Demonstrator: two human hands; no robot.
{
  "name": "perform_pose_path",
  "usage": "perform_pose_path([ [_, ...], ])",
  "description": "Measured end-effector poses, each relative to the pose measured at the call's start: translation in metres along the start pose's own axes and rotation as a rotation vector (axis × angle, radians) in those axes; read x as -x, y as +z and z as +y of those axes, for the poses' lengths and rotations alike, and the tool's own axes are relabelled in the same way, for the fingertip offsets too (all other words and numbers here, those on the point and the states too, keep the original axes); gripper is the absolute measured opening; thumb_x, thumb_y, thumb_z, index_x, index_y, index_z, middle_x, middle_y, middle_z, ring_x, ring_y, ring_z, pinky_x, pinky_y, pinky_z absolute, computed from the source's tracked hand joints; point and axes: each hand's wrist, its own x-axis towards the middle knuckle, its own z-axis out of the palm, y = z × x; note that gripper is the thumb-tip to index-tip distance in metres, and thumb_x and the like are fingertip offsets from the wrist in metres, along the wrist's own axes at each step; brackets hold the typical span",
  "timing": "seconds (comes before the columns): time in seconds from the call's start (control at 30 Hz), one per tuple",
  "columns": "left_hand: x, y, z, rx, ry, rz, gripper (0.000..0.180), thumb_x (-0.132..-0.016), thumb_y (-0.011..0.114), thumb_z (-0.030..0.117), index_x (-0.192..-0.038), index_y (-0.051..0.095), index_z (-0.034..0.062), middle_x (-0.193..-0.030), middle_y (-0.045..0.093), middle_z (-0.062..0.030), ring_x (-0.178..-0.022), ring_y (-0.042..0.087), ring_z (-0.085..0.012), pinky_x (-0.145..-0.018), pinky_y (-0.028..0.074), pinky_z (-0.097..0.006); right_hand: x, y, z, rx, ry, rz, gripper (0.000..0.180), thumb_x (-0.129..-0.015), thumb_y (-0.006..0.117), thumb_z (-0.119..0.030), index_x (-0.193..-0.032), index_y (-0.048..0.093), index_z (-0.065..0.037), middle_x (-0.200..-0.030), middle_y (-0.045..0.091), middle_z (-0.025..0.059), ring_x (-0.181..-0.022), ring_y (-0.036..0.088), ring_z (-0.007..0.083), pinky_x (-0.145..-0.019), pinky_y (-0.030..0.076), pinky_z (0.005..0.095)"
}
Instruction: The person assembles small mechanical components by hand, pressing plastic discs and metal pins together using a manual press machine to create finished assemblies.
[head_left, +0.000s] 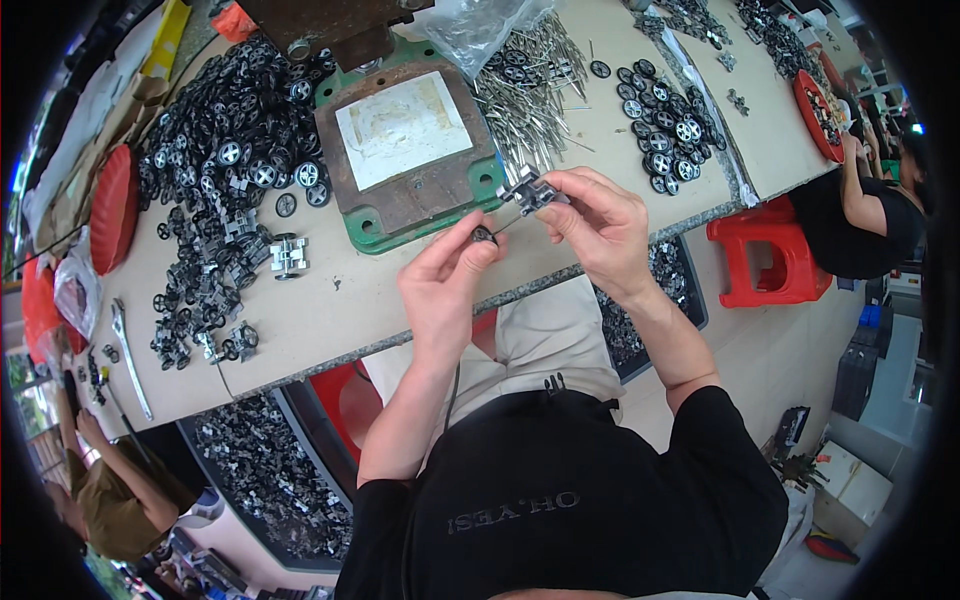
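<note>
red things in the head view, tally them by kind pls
red plastic stool: 1
red round tray at the bench's right end: 1
red oval tray at the bench's left end: 1
total: 3

Assembly workshop: heaped toy wheels [235,140], press base [410,150]

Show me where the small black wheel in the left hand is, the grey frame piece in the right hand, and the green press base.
small black wheel [484,235], head view, on its round face.
grey frame piece [530,190], head view, on its middle.
green press base [352,222], head view, on its front left corner.
</note>
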Motion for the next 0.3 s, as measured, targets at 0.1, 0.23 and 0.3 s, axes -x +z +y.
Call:
perform_pose_path([
  [0.1, 0.003, 0.003, -0.008, -0.155, 0.249, 0.018, 0.031, -0.086, 0.054, 0.007, -0.115, 0.051, -0.0053, -0.103, 0.059, -0.0165, -0.086, 0.062, -0.0240, -0.080, 0.051, -0.032, 0.002, 0.008, 0.002, -0.101, 0.049, 0.076, 0.025, -0.076, 0.060, 0.006, -0.100, 0.060, 0.004, -0.082, 0.059, 0.0088, -0.062, 0.056, 0.0104, -0.053, 0.046, 0.0197],
  [0.23, -0.001, -0.006, 0.005, 0.345, -0.256, -0.063, 0.029, -0.085, 0.054, 0.001, -0.113, 0.052, -0.0068, -0.103, 0.059, -0.0153, -0.088, 0.061, -0.0222, -0.079, 0.051, -0.031, -0.005, -0.007, 0.015, 0.059, -0.163, -0.025, 0.024, -0.078, 0.059, 0.005, -0.101, 0.060, 0.003, -0.086, 0.059, 0.0088, -0.061, 0.056, 0.0102, -0.053, 0.046, 0.0191],
  [0.3, -0.003, -0.015, 0.005, 0.524, -0.382, -0.206, 0.028, -0.086, 0.050, -0.001, -0.113, 0.054, -0.0025, -0.109, 0.056, -0.0177, -0.090, 0.061, -0.0265, -0.079, 0.051, -0.032, -0.010, -0.017, 0.018, 0.058, -0.163, -0.142, 0.026, -0.079, 0.059, 0.005, -0.104, 0.060, 0.002, -0.092, 0.060, 0.0100, -0.066, 0.057, 0.0106, -0.055, 0.047, 0.0195],
])
